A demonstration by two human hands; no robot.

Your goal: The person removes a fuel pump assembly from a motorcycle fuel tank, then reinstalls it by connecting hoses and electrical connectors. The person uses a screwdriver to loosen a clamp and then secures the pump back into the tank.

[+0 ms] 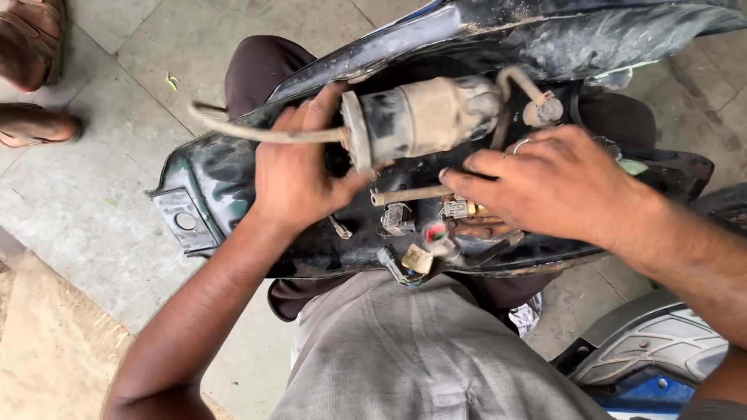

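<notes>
The left hand (292,175) grips a dusty pump (424,117), fingers wrapped round; the right hand (548,183) lies palm-down, fingertips pinching a thin tube (408,195).

The left hand (292,175) grips a dusty grey cylindrical part (424,117) against a black tank (210,183) resting on the person's lap. The right hand (556,183) pinches a thin hose (408,194) just below it, near small wire connectors (416,258).
</notes>
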